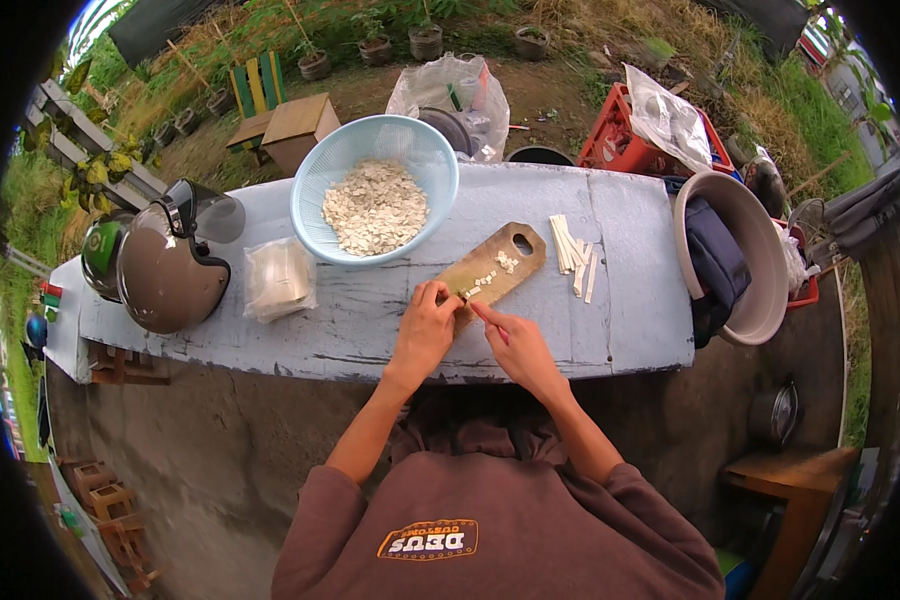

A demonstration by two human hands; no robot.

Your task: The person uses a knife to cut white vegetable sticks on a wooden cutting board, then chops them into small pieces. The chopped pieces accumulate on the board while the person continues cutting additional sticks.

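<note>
A wooden cutting board point(515, 280) with a hole in its far end lies slanted on the table. My left hand point(428, 325) is at its near end, fingers pinched together on a pale strip that they mostly hide. Beside it, my right hand point(522, 352) is closed round a small knife point(502, 335); a bit of reddish handle shows, and the blade is hard to make out. Small cut pale pieces point(507, 262) lie on the board. To its right rest several loose pale flat strips point(568, 245).
A light blue plastic basket point(442, 165) heaped with pale chips point(375, 205) stands behind the board. Left are a clear bag point(279, 280) of pale strips and a brown helmet point(170, 275). A large tub point(768, 300) with a dark blue bag point(715, 265) is at the table's right end.
</note>
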